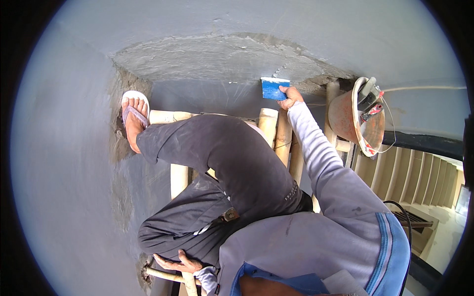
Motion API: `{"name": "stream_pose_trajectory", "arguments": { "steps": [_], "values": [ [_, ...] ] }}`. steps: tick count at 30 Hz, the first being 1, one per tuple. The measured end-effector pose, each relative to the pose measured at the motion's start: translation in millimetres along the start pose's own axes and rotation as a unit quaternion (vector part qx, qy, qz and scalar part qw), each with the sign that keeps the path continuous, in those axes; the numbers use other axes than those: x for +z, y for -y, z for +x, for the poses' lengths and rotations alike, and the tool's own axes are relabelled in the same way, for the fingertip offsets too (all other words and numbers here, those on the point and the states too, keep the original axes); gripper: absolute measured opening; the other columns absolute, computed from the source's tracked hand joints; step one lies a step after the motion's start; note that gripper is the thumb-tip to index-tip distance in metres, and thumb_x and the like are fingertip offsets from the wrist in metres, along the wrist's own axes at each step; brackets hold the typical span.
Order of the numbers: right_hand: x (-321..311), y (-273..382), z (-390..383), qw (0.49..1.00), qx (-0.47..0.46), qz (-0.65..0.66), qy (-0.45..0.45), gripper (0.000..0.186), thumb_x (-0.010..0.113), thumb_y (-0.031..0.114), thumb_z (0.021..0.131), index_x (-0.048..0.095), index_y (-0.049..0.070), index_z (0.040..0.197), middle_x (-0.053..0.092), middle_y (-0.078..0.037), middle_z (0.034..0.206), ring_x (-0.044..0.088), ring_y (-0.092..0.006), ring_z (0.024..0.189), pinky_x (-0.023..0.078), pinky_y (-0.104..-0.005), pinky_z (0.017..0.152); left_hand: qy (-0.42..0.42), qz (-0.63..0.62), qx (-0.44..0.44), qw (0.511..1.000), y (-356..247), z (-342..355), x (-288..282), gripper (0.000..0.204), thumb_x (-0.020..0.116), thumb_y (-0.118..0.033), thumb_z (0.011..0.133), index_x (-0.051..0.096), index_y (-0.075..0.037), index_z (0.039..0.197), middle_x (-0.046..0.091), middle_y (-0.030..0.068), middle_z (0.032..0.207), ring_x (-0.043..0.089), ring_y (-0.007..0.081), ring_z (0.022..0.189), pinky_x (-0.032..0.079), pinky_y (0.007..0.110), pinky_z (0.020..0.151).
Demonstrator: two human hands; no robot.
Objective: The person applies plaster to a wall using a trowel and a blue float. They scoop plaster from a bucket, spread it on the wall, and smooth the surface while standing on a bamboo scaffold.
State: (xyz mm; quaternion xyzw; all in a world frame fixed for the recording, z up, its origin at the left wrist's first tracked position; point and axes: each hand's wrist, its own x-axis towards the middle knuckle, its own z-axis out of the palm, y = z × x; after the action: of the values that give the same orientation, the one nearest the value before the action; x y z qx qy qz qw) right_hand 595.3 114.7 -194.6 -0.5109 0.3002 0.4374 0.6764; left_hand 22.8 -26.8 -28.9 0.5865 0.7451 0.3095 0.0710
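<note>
We see a right hand (290, 97) with a blue scraper (271, 91) at a rough grey patch (197, 58) on the wall (69, 133).
Our right hand is clamped on the scraper, thumb over its face, with the tool far and right of the middle, its pale-smeared edge at the patch's near border; our left hand (175, 264), near and to the left, has its thumb and fingers apart beside the dark trousers (252, 167) and a bamboo pole (189, 284), though we cannot tell whether it presses on either, while to the right of the scraper a tilted bucket (343, 116) holds a red-and-black handle (371, 113), and a sandal (142, 95) is on the foot at far left.
</note>
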Motion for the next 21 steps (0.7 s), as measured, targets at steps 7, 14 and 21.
{"name": "stream_pose_trajectory", "arguments": {
  "steps": [7, 14, 21],
  "values": [
    [15, 23, -50, 0.996, -0.053, -0.02, 0.075, 0.017, 0.051, -0.001, 0.087, 0.048, -0.004, 0.103, 0.057, -0.016, 0.094, 0.061, -0.0275, 0.081, 0.053, -0.042, 0.075, -0.003, -0.005, -0.008, 1.0, -6, -1, 0, 0.073, 0.058, -0.019, 0.071, 0.033, 0.0, 0.137, 0.03, 0.0207, 0.139, 0.025, 0.0331, 0.13, 0.015, 0.047, 0.108],
    [29, 57, -118, 0.983, -0.086, -0.037, 0.16, 0.021, 0.05, -0.001, 0.087, 0.046, -0.006, 0.108, 0.055, -0.018, 0.101, 0.06, -0.0276, 0.085, 0.051, -0.0427, 0.085, -0.004, -0.036, -0.003, 0.999, 8, -3, 5, 0.072, 0.058, -0.017, 0.071, 0.032, -0.001, 0.137, 0.029, 0.0199, 0.139, 0.026, 0.0329, 0.13, 0.016, 0.047, 0.109],
    [10, 9, -166, 0.988, -0.039, -0.034, 0.147, 0.023, 0.044, 0.0, 0.09, 0.045, -0.008, 0.112, 0.056, -0.021, 0.106, 0.06, -0.0294, 0.095, 0.047, -0.046, 0.092, -0.012, -0.042, -0.002, 0.999, 11, -5, 2, 0.072, 0.058, -0.013, 0.072, 0.031, -0.002, 0.138, 0.027, 0.0204, 0.14, 0.023, 0.0334, 0.133, 0.014, 0.046, 0.11]
  ]
}}
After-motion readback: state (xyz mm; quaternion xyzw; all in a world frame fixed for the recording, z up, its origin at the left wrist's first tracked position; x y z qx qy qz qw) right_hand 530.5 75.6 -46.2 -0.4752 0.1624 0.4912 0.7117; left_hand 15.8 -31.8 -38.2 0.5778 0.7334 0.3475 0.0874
